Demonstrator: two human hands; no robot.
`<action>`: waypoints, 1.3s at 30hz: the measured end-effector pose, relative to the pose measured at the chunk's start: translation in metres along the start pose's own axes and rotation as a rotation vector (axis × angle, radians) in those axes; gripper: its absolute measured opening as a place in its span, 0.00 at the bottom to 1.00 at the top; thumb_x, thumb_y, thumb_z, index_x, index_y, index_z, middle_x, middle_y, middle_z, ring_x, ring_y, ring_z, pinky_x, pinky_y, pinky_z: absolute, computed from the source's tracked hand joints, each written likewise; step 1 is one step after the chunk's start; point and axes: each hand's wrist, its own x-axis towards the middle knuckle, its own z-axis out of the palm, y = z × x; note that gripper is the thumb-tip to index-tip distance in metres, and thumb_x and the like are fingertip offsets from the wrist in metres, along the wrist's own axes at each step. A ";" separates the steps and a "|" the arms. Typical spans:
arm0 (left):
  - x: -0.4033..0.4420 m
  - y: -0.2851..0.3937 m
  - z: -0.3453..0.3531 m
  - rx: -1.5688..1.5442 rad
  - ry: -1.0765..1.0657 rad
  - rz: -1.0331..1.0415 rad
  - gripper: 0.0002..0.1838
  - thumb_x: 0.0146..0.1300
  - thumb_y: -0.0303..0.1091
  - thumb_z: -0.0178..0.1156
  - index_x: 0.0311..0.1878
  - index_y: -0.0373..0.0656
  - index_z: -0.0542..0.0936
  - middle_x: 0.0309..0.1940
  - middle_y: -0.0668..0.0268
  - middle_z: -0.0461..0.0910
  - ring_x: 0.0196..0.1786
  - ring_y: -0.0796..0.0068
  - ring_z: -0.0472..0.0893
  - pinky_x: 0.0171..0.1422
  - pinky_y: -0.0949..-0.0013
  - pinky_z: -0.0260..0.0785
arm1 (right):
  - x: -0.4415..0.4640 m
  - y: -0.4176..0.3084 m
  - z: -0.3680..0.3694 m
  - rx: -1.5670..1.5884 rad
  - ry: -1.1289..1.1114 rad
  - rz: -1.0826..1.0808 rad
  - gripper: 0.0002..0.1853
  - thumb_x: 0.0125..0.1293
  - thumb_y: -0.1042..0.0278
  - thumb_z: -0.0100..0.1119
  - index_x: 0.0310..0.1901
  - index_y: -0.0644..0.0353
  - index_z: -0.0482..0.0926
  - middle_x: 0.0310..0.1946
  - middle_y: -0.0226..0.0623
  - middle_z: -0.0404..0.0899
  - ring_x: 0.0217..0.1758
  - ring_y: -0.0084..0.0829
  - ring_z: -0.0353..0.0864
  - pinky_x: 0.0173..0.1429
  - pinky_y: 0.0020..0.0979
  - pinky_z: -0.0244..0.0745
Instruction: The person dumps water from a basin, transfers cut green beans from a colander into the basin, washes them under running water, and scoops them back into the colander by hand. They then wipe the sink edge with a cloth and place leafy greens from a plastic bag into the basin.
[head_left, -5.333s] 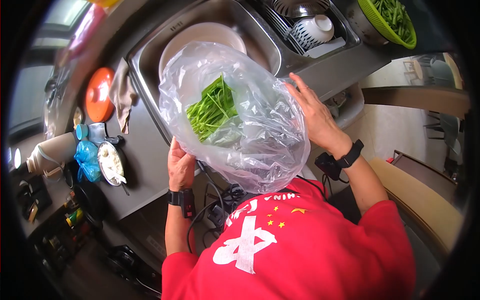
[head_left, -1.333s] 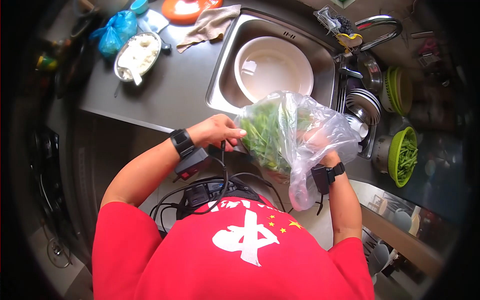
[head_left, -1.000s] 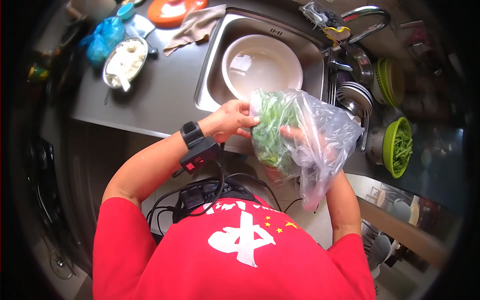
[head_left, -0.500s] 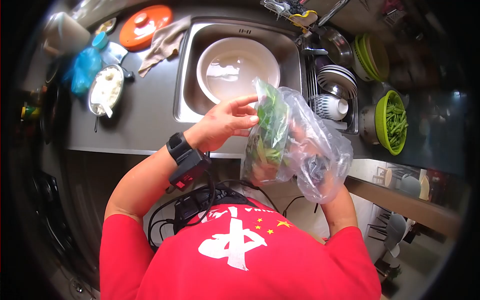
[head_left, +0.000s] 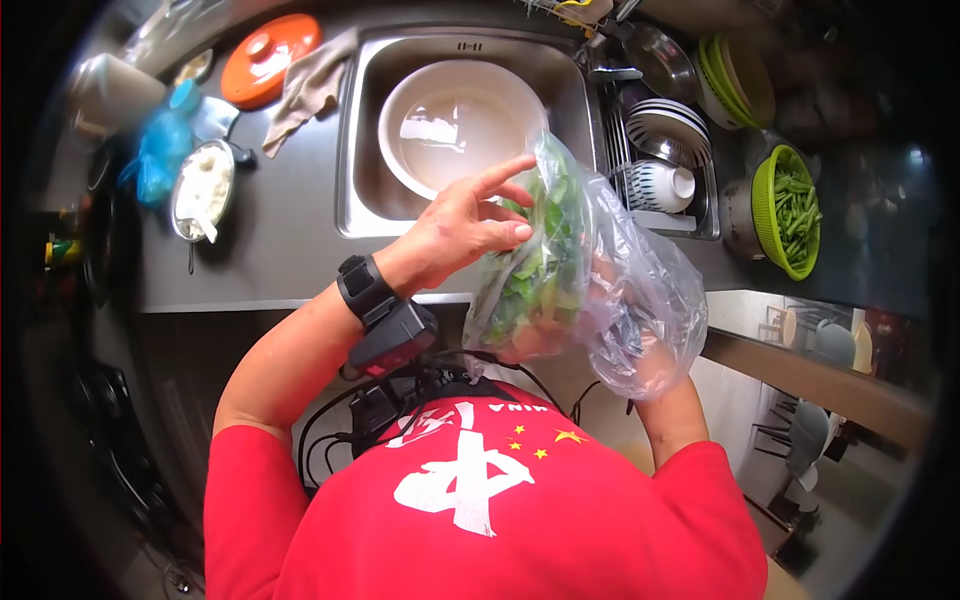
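A clear plastic bag [head_left: 655, 265] hangs in front of the sink's near edge. Green leafy vegetables [head_left: 545, 270] show through its left part. My left hand [head_left: 465, 225] is at the bag's upper left side, fingers stretched and apart. Its index fingertip reaches the bag's top edge, and the thumb lies near the leaves. Crumpled plastic covers most of my right hand [head_left: 650, 360], which supports the bag from the right; its fingers show only dimly through the film. Beyond the hands, a white basin [head_left: 395, 135] holding water sits in the metal sink [head_left: 362, 190].
On the left counter are a pan of white food [head_left: 205, 185], a blue bag [head_left: 160, 150], a cloth [head_left: 308, 90] and an orange lid [head_left: 270, 60]. Right of the sink stand racked bowls [head_left: 660, 187] and a green basket [head_left: 765, 215] of green beans [head_left: 797, 220].
The bag's leafy side has swung slightly left and spread wider, showing more leaves. My left hand has shifted a little right and up, its index finger now straighter along the bag's edge.
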 end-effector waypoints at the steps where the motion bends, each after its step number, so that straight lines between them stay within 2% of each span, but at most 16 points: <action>1: 0.001 -0.001 0.002 0.016 0.008 -0.001 0.37 0.60 0.29 0.67 0.71 0.43 0.61 0.54 0.62 0.72 0.51 0.73 0.76 0.57 0.68 0.73 | -0.002 0.001 0.001 0.002 0.001 0.001 0.23 0.58 0.73 0.66 0.55 0.64 0.72 0.45 0.35 0.80 0.44 0.26 0.79 0.47 0.28 0.76; 4: 0.003 -0.003 0.011 0.311 0.071 0.024 0.36 0.60 0.31 0.67 0.70 0.42 0.63 0.50 0.61 0.75 0.50 0.72 0.77 0.56 0.68 0.73 | -0.001 0.003 0.001 0.008 0.011 -0.002 0.22 0.57 0.73 0.66 0.54 0.64 0.73 0.44 0.35 0.80 0.44 0.26 0.79 0.47 0.28 0.76; 8: -0.002 -0.001 0.005 0.244 0.139 0.002 0.31 0.60 0.34 0.68 0.66 0.40 0.69 0.48 0.62 0.76 0.48 0.73 0.78 0.54 0.70 0.73 | 0.000 0.005 0.003 0.010 0.014 0.004 0.22 0.57 0.74 0.66 0.54 0.64 0.73 0.44 0.35 0.80 0.44 0.26 0.79 0.46 0.28 0.76; 11: -0.007 -0.004 -0.006 0.298 0.236 0.083 0.26 0.58 0.35 0.69 0.58 0.39 0.74 0.43 0.66 0.78 0.46 0.77 0.78 0.51 0.71 0.72 | -0.001 0.004 0.002 0.013 0.018 0.008 0.21 0.57 0.74 0.66 0.53 0.64 0.73 0.44 0.35 0.80 0.43 0.25 0.79 0.46 0.28 0.76; 14: -0.018 -0.007 -0.012 0.400 0.210 0.053 0.21 0.58 0.35 0.69 0.51 0.38 0.77 0.37 0.69 0.79 0.43 0.80 0.77 0.49 0.73 0.71 | -0.002 0.005 0.001 0.012 0.025 0.006 0.21 0.57 0.74 0.66 0.53 0.64 0.74 0.44 0.35 0.80 0.43 0.25 0.79 0.46 0.28 0.76; 15: -0.019 -0.006 -0.009 0.429 0.185 0.014 0.17 0.57 0.36 0.70 0.45 0.38 0.79 0.33 0.70 0.80 0.40 0.82 0.77 0.46 0.74 0.71 | -0.001 0.005 0.001 0.013 0.026 0.002 0.21 0.57 0.74 0.66 0.53 0.64 0.74 0.43 0.34 0.80 0.43 0.25 0.79 0.45 0.28 0.76; 16: -0.022 -0.004 -0.004 0.569 0.171 -0.006 0.13 0.57 0.34 0.69 0.41 0.38 0.80 0.32 0.70 0.80 0.37 0.84 0.77 0.44 0.75 0.71 | -0.001 0.005 0.002 0.014 0.028 0.002 0.21 0.57 0.74 0.65 0.52 0.64 0.74 0.43 0.34 0.80 0.43 0.25 0.79 0.45 0.28 0.76; 18: -0.022 -0.008 0.003 0.579 0.213 -0.051 0.09 0.56 0.30 0.68 0.35 0.36 0.80 0.27 0.64 0.82 0.32 0.78 0.79 0.40 0.72 0.71 | 0.001 0.005 0.002 0.012 0.028 0.001 0.20 0.57 0.75 0.65 0.52 0.64 0.74 0.43 0.34 0.80 0.42 0.25 0.79 0.45 0.28 0.76; 21: -0.021 -0.017 -0.005 0.577 0.198 -0.023 0.06 0.57 0.28 0.65 0.34 0.36 0.80 0.26 0.67 0.80 0.31 0.79 0.77 0.39 0.72 0.71 | 0.005 0.004 0.004 0.011 0.026 -0.002 0.20 0.57 0.75 0.65 0.51 0.64 0.74 0.43 0.34 0.80 0.42 0.25 0.79 0.45 0.27 0.76; 24: -0.030 -0.016 -0.018 0.443 0.206 -0.031 0.03 0.61 0.24 0.62 0.33 0.38 0.77 0.29 0.75 0.75 0.35 0.89 0.71 0.41 0.78 0.66 | 0.010 0.005 0.005 0.008 0.033 -0.008 0.19 0.57 0.75 0.65 0.51 0.64 0.75 0.43 0.34 0.80 0.42 0.25 0.79 0.44 0.27 0.76; 26: -0.039 -0.010 -0.032 0.376 0.242 -0.020 0.04 0.62 0.25 0.61 0.32 0.41 0.75 0.28 0.77 0.72 0.35 0.88 0.69 0.41 0.80 0.63 | 0.013 0.004 0.005 0.012 0.035 -0.011 0.19 0.57 0.75 0.65 0.51 0.64 0.75 0.43 0.34 0.80 0.41 0.25 0.79 0.44 0.27 0.77; 31: -0.070 -0.007 -0.077 0.242 0.358 -0.055 0.05 0.61 0.32 0.61 0.33 0.45 0.75 0.27 0.77 0.73 0.32 0.86 0.71 0.38 0.80 0.62 | 0.015 0.003 0.005 0.053 0.041 -0.020 0.18 0.56 0.76 0.65 0.50 0.64 0.75 0.42 0.34 0.80 0.41 0.24 0.79 0.43 0.27 0.77; 39: -0.140 -0.029 -0.134 0.185 0.653 -0.215 0.03 0.64 0.28 0.58 0.33 0.45 0.74 0.26 0.76 0.72 0.29 0.86 0.69 0.35 0.81 0.62 | 0.037 0.015 0.032 0.127 -0.012 -0.002 0.17 0.56 0.76 0.65 0.48 0.64 0.76 0.41 0.34 0.80 0.40 0.24 0.79 0.42 0.27 0.77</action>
